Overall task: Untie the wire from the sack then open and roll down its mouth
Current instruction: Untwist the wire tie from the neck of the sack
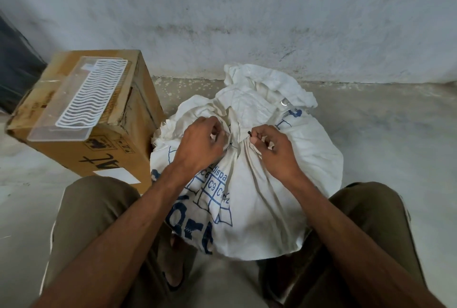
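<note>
A white cloth sack (262, 199) with blue print stands on the floor between my knees, its neck gathered and bound. A thin dark wire (233, 145) circles the gathered neck. My right hand (273, 150) pinches the wire's dark end just right of the neck. My left hand (200, 144) grips the wire and bunched cloth on the neck's left side. The loose sack mouth (262, 85) flops beyond the tie, toward the wall.
A cardboard box (108, 134) stands to the left of the sack, touching it, with a clear plastic tray (79, 100) holding a white wire rack on top. A grey wall (247, 23) rises just behind. Concrete floor (395, 129) extends to the right.
</note>
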Demonstrator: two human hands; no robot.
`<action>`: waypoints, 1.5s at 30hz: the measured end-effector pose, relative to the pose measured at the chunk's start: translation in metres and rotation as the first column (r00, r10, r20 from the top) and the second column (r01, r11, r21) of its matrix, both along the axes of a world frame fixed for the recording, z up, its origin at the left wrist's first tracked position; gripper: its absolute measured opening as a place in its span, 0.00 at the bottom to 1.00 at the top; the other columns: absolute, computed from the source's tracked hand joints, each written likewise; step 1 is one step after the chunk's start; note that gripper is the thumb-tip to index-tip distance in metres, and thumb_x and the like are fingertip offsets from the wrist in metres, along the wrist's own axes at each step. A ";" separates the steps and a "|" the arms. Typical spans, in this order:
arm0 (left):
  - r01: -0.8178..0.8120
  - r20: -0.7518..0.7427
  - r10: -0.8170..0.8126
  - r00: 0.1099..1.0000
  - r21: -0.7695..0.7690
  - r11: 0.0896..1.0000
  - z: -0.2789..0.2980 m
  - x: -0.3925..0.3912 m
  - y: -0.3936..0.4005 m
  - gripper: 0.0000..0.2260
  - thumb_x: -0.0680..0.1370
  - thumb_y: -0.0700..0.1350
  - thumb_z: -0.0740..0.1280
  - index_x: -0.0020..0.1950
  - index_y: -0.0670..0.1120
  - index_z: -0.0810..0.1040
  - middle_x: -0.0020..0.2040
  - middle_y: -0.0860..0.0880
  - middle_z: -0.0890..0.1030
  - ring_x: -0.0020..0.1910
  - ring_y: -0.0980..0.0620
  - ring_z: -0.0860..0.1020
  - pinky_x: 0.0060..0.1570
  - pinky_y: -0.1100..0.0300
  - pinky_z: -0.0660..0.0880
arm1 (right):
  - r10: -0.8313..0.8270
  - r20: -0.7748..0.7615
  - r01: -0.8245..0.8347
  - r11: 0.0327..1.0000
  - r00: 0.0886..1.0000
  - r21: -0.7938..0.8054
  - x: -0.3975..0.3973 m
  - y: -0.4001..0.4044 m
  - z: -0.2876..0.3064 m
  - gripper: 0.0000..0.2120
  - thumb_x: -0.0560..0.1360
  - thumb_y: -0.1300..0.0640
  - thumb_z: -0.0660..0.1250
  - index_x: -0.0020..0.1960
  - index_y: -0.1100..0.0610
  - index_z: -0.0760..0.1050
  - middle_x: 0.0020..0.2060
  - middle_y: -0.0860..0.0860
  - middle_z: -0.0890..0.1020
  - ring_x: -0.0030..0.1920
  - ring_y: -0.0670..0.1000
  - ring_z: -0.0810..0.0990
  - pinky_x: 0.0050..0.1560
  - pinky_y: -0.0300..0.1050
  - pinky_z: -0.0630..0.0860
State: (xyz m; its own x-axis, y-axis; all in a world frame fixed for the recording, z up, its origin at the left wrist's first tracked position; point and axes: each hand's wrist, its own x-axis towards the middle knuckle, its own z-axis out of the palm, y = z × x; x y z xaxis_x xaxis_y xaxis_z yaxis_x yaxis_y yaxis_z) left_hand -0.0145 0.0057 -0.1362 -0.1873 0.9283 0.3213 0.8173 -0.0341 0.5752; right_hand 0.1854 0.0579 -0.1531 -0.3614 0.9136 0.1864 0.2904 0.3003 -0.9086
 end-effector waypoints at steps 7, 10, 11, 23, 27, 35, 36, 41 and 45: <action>0.177 0.096 -0.179 0.979 0.025 0.984 0.004 0.009 -0.027 0.17 0.75 0.39 0.70 0.63 0.47 0.78 0.54 0.50 0.79 0.55 0.52 0.75 0.54 0.58 0.72 | -0.012 -0.129 0.004 0.998 0.992 -0.063 0.017 -0.034 0.038 0.03 0.80 0.61 0.69 0.48 0.54 0.79 0.44 0.43 0.82 0.41 0.39 0.77 0.43 0.30 0.72; 0.215 0.079 -0.219 0.972 0.062 0.975 0.006 0.017 -0.046 0.20 0.76 0.40 0.70 0.68 0.49 0.76 0.59 0.50 0.75 0.60 0.54 0.71 0.61 0.64 0.67 | 0.009 -0.192 -0.031 0.993 0.981 -0.110 0.028 -0.050 0.050 0.03 0.80 0.59 0.69 0.50 0.51 0.80 0.43 0.42 0.83 0.42 0.42 0.78 0.46 0.37 0.75; 0.240 0.068 -0.246 0.967 0.078 0.967 0.007 0.021 -0.053 0.21 0.77 0.40 0.70 0.69 0.50 0.76 0.60 0.51 0.74 0.62 0.54 0.70 0.63 0.67 0.65 | 0.014 -0.205 -0.037 0.993 0.979 -0.109 0.032 -0.055 0.054 0.04 0.80 0.58 0.69 0.49 0.50 0.80 0.43 0.42 0.83 0.43 0.42 0.79 0.46 0.37 0.75; 0.177 0.155 -0.206 0.966 0.181 0.967 0.048 0.064 -0.114 0.18 0.79 0.48 0.70 0.69 0.51 0.77 0.62 0.55 0.78 0.63 0.58 0.72 0.57 0.64 0.72 | 0.058 -0.369 -0.132 0.975 0.928 -0.178 0.033 -0.124 0.116 0.04 0.82 0.59 0.67 0.52 0.56 0.80 0.35 0.49 0.73 0.35 0.46 0.66 0.34 0.39 0.64; 0.132 0.184 -0.180 0.966 0.243 0.961 0.053 0.066 -0.123 0.11 0.79 0.45 0.71 0.61 0.49 0.83 0.54 0.55 0.81 0.55 0.61 0.74 0.52 0.68 0.70 | 0.084 -0.370 -0.158 0.972 0.925 -0.176 0.029 -0.128 0.132 0.04 0.82 0.58 0.67 0.52 0.55 0.81 0.34 0.47 0.73 0.34 0.46 0.66 0.33 0.37 0.64; 0.096 0.325 -0.191 0.926 0.286 0.953 0.080 0.047 -0.146 0.06 0.77 0.46 0.75 0.52 0.48 0.88 0.46 0.56 0.86 0.46 0.57 0.83 0.47 0.57 0.79 | 0.171 -0.390 -0.223 0.971 0.905 -0.091 0.023 -0.128 0.165 0.06 0.79 0.52 0.69 0.52 0.54 0.80 0.37 0.55 0.71 0.35 0.48 0.66 0.32 0.36 0.67; 0.086 0.340 -0.187 0.922 0.292 0.953 0.086 0.045 -0.148 0.05 0.76 0.46 0.76 0.51 0.48 0.88 0.45 0.57 0.86 0.45 0.56 0.83 0.46 0.57 0.79 | 0.177 -0.399 -0.228 0.970 0.900 -0.083 0.020 -0.128 0.170 0.06 0.79 0.52 0.70 0.52 0.54 0.80 0.37 0.55 0.71 0.34 0.48 0.67 0.32 0.36 0.68; -0.015 0.426 -0.115 0.897 0.289 0.957 0.112 0.029 -0.153 0.04 0.74 0.44 0.77 0.48 0.48 0.87 0.40 0.58 0.86 0.40 0.57 0.83 0.42 0.60 0.79 | 0.178 -0.430 -0.228 0.971 0.885 -0.067 -0.008 -0.123 0.195 0.05 0.79 0.54 0.71 0.51 0.56 0.80 0.34 0.51 0.75 0.32 0.47 0.71 0.29 0.39 0.67; -0.075 0.383 -0.029 0.923 0.253 0.964 0.128 0.000 -0.150 0.05 0.75 0.47 0.77 0.49 0.49 0.87 0.41 0.58 0.85 0.40 0.59 0.82 0.40 0.66 0.76 | 0.161 -0.424 -0.227 0.967 0.891 -0.111 -0.046 -0.107 0.210 0.02 0.79 0.56 0.71 0.48 0.53 0.81 0.35 0.50 0.77 0.34 0.49 0.73 0.30 0.40 0.68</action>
